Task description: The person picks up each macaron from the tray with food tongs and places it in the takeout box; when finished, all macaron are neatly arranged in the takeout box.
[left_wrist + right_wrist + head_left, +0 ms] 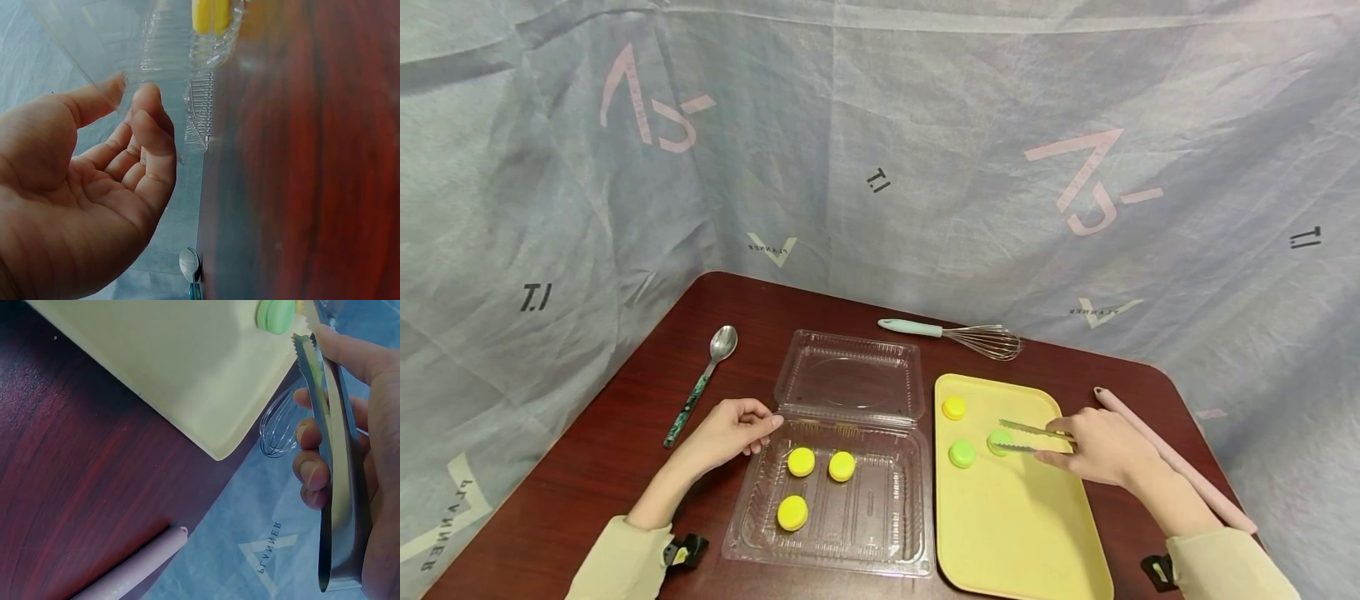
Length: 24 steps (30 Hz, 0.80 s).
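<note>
My left hand [730,435] pinches the rim of an open clear plastic box [850,525] at its left corner, near the hinge. Three yellow macarons [842,467] lie in the box's base. With my right hand [1108,448] I hold metal tongs [340,481] over a yellow tray [1015,533]. The spread tips of the tongs are on either side of a green macaron [999,442]; whether they touch it I cannot tell. Left of it on the tray sit another green macaron [962,453] and a yellow macaron [954,407].
Behind the box and tray lies a whisk [981,337] with a pale handle. A spoon [700,387] is on the left of the table. Along the right edge rests a pink rolling pin [1180,462]. Grey printed cloth [880,208] hangs behind the table.
</note>
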Tool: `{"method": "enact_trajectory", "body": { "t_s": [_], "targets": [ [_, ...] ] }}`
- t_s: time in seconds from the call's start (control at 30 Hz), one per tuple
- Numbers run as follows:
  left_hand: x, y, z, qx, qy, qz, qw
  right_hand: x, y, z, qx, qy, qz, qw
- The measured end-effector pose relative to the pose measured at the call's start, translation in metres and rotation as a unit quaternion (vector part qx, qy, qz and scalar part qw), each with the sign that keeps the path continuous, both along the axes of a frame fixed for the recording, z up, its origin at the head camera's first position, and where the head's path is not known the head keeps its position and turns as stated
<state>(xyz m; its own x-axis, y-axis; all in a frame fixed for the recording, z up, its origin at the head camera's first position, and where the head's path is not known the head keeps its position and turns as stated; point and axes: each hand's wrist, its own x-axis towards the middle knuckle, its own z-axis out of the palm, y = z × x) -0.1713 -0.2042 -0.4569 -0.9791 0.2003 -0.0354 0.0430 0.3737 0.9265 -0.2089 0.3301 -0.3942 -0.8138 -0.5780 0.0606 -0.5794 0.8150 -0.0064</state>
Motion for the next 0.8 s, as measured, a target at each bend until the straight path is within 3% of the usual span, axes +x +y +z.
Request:
{"method": "enact_trajectory", "body": {
  "t_s": [0.8],
  "targets": [
    [0.0004,0.0000,0.0013,0.002,-0.001,0.000,1.0000,-0.0018,0.0003,0.0002,0.016,-0.020,-0.004,0.9997]
  ]
}}
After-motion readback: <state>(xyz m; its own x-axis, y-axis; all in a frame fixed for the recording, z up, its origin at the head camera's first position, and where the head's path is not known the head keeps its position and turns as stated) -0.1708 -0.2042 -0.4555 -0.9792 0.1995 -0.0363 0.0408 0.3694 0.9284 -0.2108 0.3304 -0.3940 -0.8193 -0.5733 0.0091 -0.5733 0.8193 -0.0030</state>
